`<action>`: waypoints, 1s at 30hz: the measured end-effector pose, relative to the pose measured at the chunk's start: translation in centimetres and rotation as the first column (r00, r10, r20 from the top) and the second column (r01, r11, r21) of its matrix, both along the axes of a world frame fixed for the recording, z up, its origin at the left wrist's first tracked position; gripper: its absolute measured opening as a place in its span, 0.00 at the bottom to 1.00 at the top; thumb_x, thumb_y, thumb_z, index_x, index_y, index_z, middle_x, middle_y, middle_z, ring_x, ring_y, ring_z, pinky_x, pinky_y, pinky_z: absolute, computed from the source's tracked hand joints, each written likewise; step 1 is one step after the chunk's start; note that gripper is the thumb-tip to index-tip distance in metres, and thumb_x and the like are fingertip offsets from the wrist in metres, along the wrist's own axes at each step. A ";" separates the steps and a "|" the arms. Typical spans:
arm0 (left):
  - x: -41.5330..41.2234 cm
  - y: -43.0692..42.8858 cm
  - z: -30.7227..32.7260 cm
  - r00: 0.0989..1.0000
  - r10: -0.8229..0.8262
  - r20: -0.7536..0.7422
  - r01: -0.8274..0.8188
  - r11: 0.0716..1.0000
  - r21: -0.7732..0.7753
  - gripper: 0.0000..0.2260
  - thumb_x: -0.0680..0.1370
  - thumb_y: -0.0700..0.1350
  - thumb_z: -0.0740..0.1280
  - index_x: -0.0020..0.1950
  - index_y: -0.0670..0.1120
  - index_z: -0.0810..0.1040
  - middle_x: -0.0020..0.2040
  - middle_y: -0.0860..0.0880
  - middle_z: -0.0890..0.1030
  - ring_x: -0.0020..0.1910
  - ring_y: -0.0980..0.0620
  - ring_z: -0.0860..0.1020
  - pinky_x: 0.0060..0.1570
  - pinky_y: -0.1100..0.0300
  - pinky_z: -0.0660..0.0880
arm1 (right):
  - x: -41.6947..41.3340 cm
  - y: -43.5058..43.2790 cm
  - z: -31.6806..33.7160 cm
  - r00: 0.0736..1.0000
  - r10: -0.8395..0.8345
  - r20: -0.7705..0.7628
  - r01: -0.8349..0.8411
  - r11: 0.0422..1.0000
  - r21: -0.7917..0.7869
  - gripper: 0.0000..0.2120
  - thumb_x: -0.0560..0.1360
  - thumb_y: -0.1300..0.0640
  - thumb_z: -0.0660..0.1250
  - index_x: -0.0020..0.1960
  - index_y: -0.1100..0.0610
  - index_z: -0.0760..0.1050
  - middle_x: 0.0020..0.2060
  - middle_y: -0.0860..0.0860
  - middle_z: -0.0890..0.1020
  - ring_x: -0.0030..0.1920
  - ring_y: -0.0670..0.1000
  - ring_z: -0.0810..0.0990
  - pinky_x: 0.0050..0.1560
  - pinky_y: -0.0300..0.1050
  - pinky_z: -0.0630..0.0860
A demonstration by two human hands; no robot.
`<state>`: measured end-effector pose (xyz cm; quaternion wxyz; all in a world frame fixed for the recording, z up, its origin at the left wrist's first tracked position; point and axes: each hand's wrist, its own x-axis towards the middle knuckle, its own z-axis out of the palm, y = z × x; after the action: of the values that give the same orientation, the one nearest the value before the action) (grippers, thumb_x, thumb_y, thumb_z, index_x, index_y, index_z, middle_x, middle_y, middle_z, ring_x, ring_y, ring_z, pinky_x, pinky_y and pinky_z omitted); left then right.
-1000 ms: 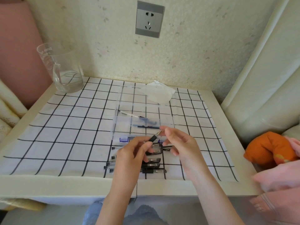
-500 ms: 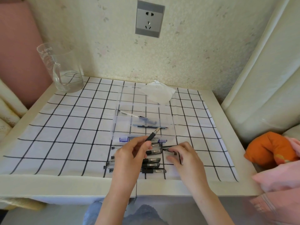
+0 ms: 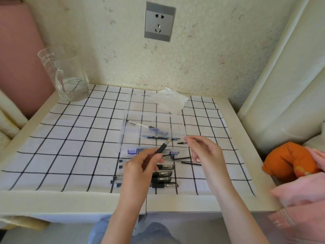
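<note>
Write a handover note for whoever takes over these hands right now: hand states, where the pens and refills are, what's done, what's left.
Left hand grips a pen barrel, metal tip pointing up toward the case.
Right hand pinches a refill beside that tip; the two are not joined.
The clear case sits behind the hands with two pens inside.
Capped pens lie in a row under the left hand, with loose refills to their right.
Left to do: probably fit the refill to the barrel, then deal with the row.
</note>
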<state>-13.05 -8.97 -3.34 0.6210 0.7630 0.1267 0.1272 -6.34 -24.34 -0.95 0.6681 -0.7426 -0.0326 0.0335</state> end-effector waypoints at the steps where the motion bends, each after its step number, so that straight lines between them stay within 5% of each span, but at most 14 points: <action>1: 0.0 0.0 0.1 1.000 -0.002 0.001 0.002 1.000 -0.007 0.06 0.76 0.45 0.64 0.47 0.55 0.79 0.38 0.59 0.82 0.33 0.58 0.76 0.35 0.74 0.71 | 0.3 0.4 0.3 0.999 0.023 -0.039 -0.020 0.998 0.062 0.06 0.76 0.57 0.66 0.47 0.58 0.81 0.26 0.45 0.71 0.29 0.47 0.67 0.33 0.39 0.66; 5: 0.0 0.1 0.1 1.000 -0.003 0.014 0.003 1.000 -0.013 0.07 0.76 0.45 0.65 0.48 0.56 0.79 0.38 0.58 0.82 0.33 0.57 0.76 0.36 0.73 0.72 | 0.9 1.6 1.2 0.993 0.101 -0.057 -0.088 0.977 0.195 0.03 0.74 0.59 0.68 0.46 0.58 0.80 0.27 0.50 0.68 0.28 0.48 0.64 0.31 0.37 0.65; 11: -0.1 0.1 0.2 1.000 -0.014 0.015 0.014 1.000 -0.019 0.07 0.76 0.44 0.65 0.47 0.56 0.79 0.38 0.59 0.82 0.33 0.57 0.76 0.36 0.73 0.72 | 1.4 1.8 1.3 0.986 0.152 0.071 -0.155 0.988 0.027 0.07 0.77 0.57 0.65 0.46 0.59 0.80 0.28 0.52 0.69 0.29 0.47 0.66 0.32 0.35 0.67; 16: -0.2 0.0 0.5 1.000 -0.030 -0.001 0.030 0.999 -0.020 0.09 0.76 0.44 0.65 0.45 0.59 0.77 0.38 0.60 0.82 0.33 0.60 0.76 0.36 0.75 0.72 | 1.6 1.7 1.7 0.958 0.224 0.177 -0.189 0.963 -0.193 0.08 0.79 0.59 0.61 0.47 0.58 0.79 0.27 0.36 0.77 0.30 0.37 0.74 0.35 0.28 0.68; 30: -0.2 -0.4 0.3 1.000 0.021 0.014 -0.020 0.999 -0.046 0.13 0.76 0.42 0.66 0.43 0.62 0.78 0.32 0.57 0.79 0.27 0.59 0.69 0.27 0.71 0.66 | 0.7 2.7 0.8 0.956 0.271 0.114 -0.245 0.949 -0.200 0.07 0.77 0.57 0.65 0.42 0.52 0.79 0.25 0.39 0.76 0.28 0.39 0.72 0.33 0.28 0.67</action>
<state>-13.27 -9.33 -3.09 0.6377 0.7464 0.1328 0.1362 -5.63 -21.68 -0.12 0.5828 -0.7908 -0.1731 0.0712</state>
